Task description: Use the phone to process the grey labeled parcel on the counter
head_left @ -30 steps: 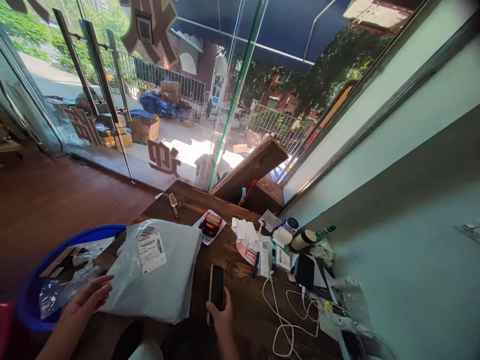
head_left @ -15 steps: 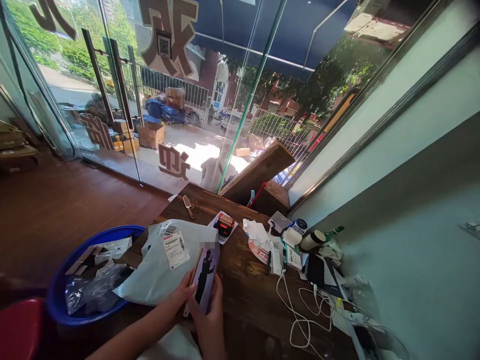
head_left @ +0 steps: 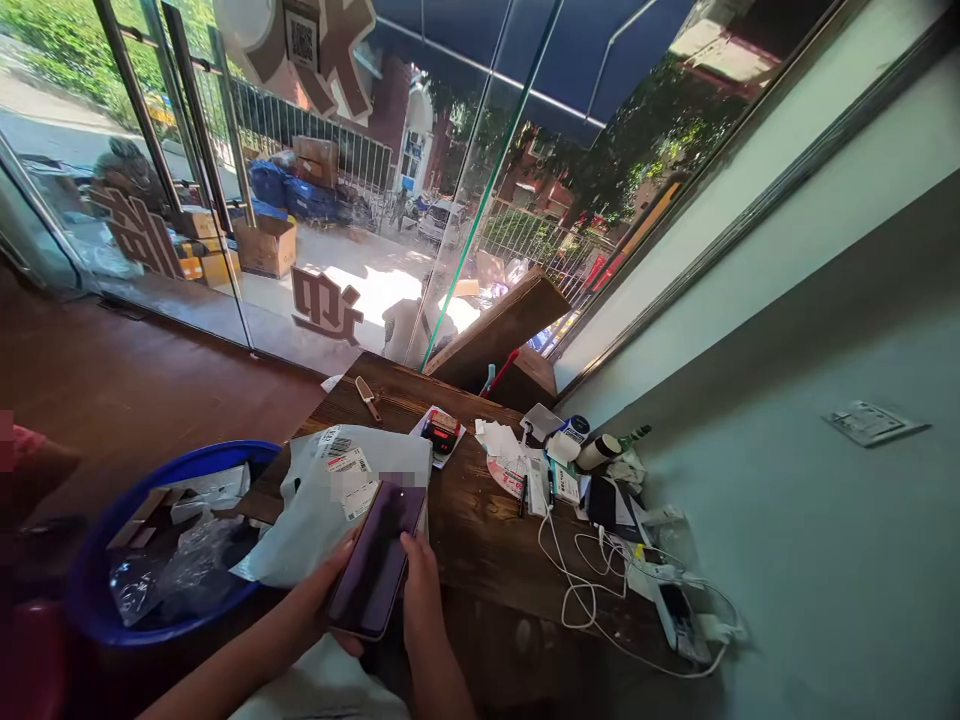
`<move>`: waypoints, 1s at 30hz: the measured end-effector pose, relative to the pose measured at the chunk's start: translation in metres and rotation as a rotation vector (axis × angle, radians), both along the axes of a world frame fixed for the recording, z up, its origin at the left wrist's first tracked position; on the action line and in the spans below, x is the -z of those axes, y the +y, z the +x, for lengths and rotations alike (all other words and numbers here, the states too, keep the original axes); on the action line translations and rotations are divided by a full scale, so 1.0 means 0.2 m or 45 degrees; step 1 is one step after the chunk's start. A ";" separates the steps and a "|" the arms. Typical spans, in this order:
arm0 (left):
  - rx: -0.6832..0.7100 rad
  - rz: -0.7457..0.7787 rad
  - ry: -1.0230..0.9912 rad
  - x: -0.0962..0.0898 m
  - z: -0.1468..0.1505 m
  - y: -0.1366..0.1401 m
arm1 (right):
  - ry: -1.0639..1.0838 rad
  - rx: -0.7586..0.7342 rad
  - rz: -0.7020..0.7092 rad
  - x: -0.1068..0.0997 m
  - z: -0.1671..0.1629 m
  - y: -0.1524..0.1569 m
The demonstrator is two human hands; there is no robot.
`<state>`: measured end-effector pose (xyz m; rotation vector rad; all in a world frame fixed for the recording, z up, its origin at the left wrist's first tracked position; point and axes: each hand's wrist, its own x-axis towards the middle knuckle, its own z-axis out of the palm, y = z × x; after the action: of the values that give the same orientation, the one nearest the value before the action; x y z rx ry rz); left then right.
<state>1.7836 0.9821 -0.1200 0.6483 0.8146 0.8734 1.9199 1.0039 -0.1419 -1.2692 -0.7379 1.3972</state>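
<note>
Both hands hold a dark, purple-tinted rectangular smartphone (head_left: 375, 560) just above the near edge of the dark wooden desk (head_left: 480, 530), its screen facing up and unlit. The left hand (head_left: 319, 600) cups the phone's left long edge and lower corner, fingers curled under it; the right hand (head_left: 420, 590) closes on the right long edge, thumb lying along the side.

The phone looks thin, stiff and flat, with a glossy glass face that is probably slippery and would likely crack if dropped on the desk or floor. It seems light enough for one hand, and the long edges appear the safest place to take hold, as both hands do here, leaving the glass clear.

Just beyond the phone lies a soft grey plastic mailing bag (head_left: 337, 500) with white shipping labels, partly overhanging a round blue plastic tub (head_left: 97, 600) filled with crumpled clear wrapping. Farther along the desk sit a small red-and-black device (head_left: 441, 432) on paper, a tangle of white charging cables (head_left: 600, 590), and scattered papers and bottles by the grey-green wall.
</note>
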 end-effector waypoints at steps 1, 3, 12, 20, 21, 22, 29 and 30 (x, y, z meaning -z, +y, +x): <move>0.014 -0.030 0.017 -0.02 -0.01 -0.01 | 0.037 -0.025 0.010 -0.01 -0.02 -0.01; 0.023 -0.072 0.038 -0.04 -0.02 -0.01 | 0.091 -0.021 0.023 -0.03 -0.07 -0.04; 0.060 -0.105 0.040 -0.05 -0.06 -0.01 | 0.024 0.037 0.026 -0.05 -0.17 -0.09; 0.040 -0.130 -0.006 -0.05 -0.07 -0.01 | 0.001 -0.452 0.295 -0.07 -0.04 -0.12; 0.039 -0.133 -0.013 -0.04 -0.07 -0.01 | 0.013 -0.476 0.287 -0.08 -0.03 -0.12; 0.039 -0.134 -0.023 -0.04 -0.07 -0.01 | 0.035 -0.475 0.265 -0.08 -0.03 -0.13; 0.079 -0.121 -0.048 -0.06 -0.07 -0.01 | -0.025 -0.056 0.037 0.04 -0.08 -0.11; 0.065 -0.126 -0.049 -0.06 -0.06 -0.01 | -0.070 0.028 -0.006 0.07 -0.09 -0.10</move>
<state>1.7707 0.9799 -0.1078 0.5613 0.7980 0.7917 1.9020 0.9837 -0.1556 -1.3202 -0.7560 1.3512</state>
